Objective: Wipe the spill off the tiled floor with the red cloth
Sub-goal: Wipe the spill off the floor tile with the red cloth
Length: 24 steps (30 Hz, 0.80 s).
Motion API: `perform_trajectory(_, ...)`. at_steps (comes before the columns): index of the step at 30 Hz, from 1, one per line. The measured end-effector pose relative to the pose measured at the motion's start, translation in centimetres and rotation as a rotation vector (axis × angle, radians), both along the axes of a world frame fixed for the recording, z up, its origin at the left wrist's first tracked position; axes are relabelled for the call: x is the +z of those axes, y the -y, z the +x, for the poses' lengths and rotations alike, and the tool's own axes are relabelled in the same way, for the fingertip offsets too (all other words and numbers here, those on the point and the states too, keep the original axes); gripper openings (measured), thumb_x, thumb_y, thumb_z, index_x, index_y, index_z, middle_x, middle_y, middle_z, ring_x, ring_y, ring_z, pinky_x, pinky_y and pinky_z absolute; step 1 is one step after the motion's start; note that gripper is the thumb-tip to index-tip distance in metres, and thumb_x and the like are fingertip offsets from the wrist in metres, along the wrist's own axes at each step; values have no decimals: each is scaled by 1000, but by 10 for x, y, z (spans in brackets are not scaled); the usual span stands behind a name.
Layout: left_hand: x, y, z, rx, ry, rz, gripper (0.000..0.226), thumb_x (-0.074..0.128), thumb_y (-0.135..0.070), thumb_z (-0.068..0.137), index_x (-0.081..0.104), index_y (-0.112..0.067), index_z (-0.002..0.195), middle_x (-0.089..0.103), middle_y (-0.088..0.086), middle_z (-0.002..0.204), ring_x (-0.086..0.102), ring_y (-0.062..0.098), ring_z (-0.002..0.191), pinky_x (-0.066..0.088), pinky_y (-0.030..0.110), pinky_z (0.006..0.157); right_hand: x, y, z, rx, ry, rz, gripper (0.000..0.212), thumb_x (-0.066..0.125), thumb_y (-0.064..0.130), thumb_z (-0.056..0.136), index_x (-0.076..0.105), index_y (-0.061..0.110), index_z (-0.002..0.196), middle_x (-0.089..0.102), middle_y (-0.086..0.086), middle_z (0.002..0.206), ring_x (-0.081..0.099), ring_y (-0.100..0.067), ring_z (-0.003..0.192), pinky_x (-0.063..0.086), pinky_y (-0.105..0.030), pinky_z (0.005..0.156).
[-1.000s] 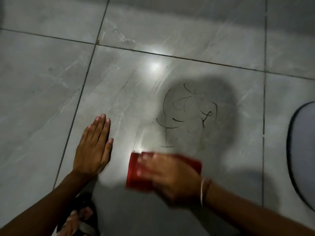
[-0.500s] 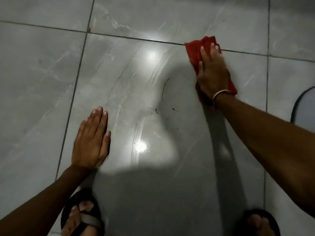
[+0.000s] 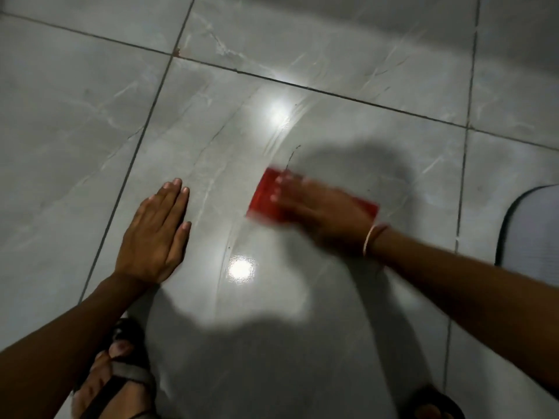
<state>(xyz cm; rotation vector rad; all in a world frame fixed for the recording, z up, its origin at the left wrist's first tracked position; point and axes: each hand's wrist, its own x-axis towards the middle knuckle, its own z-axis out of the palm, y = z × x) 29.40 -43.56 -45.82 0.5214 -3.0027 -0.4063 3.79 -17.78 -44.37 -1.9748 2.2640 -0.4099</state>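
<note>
At the lower left of the frame a sandalled foot (image 3: pixel 118 385) stands on the glossy grey tiled floor (image 3: pixel 75 140). Above it, the left hand (image 3: pixel 154 234) lies flat, fingers spread, holding nothing. Right of centre, the blurred right hand (image 3: pixel 320 213) presses flat on the folded red cloth (image 3: pixel 266 198); faint dark streaks (image 3: pixel 292 155) sit just beyond.

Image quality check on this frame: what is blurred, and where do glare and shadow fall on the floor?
Head view: the right hand and the red cloth under it are smeared by motion blur, while the left hand, flat on the tiled floor, is sharp. Two bright glare spots sit on the glossy tile. A large dark shadow covers the floor beyond the cloth.
</note>
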Motion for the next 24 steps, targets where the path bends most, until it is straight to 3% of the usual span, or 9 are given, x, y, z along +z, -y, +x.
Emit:
perform_trajectory(3, -1, 0, -1, -1, 10, -1, 60, 37, -28, 103, 29, -5, 158, 27, 13, 167, 24, 27, 156, 23, 47, 126, 8, 28, -78, -541, 1, 7, 50, 48, 21, 107, 39, 11, 155, 32, -25, 164, 30, -41, 153, 33, -54, 124)
perform_trajectory(7, -1, 0, -2, 9, 46, 23, 61, 34, -30, 103, 25, -8, 160, 22, 10, 170, 19, 23, 158, 20, 47, 127, 10, 47, -61, -727, 33, 1, 50, 45, 21, 108, 37, 10, 156, 28, -25, 165, 27, -39, 155, 24, -48, 129)
perform_trajectory(11, 1, -1, -1, 31, 66, 40, 62, 32, -33, 103, 24, -12, 161, 20, 6, 171, 15, 19, 159, 16, 42, 127, 2, 3, 70, -328, 117, -52, 53, 65, 15, 96, 51, 9, 148, 44, -24, 158, 40, -39, 149, 40, -52, 122)
perform_trajectory(14, 2, -1, -2, 34, 86, 30, 62, 31, -35, 103, 23, -13, 161, 19, 6, 171, 13, 17, 159, 12, 36, 128, -9, -46, 154, 73, 251, 6, 55, 53, 21, 100, 41, 14, 154, 33, -14, 166, 22, -29, 158, 27, -45, 128)
perform_trajectory(16, 1, -2, -3, 30, 102, 24, 63, 30, -35, 103, 22, -12, 161, 18, 6, 171, 13, 19, 159, 11, 36, 128, -23, -56, 158, 240, 223, 5, 52, 49, 23, 104, 39, 15, 154, 30, -12, 168, 21, -26, 158, 23, -42, 129)
perform_trajectory(19, 4, -5, -4, 45, 119, 11, 64, 29, -37, 103, 21, -11, 161, 16, 6, 171, 11, 18, 159, 8, 33, 129, -24, -34, 109, 321, 129, 3, 51, 56, 20, 100, 46, 17, 150, 41, -12, 163, 37, -27, 152, 33, -41, 125)
perform_trajectory(20, 5, -6, -5, 44, 119, 5, 64, 29, -38, 103, 21, -11, 161, 16, 6, 171, 10, 17, 159, 6, 31, 129, -22, -22, 80, 238, 96, -10, 51, 58, 19, 98, 50, 16, 149, 45, -12, 160, 41, -27, 150, 39, -43, 122)
perform_trajectory(22, 5, -7, -6, 64, 115, 9, 65, 29, -39, 103, 22, -11, 161, 16, 6, 171, 10, 16, 159, 5, 30, 129, -14, 6, 13, -152, 60, -61, 48, 57, 12, 98, 54, 12, 146, 47, -17, 158, 46, -33, 146, 46, -47, 117)
perform_trajectory(24, 6, -17, -9, 123, 97, 37, 65, 30, -40, 103, 23, -9, 160, 17, 5, 170, 11, 17, 159, 6, 33, 129, -2, 27, -51, -579, 57, -90, 47, 56, 9, 101, 51, 5, 147, 41, -28, 158, 41, -44, 147, 41, -54, 119)
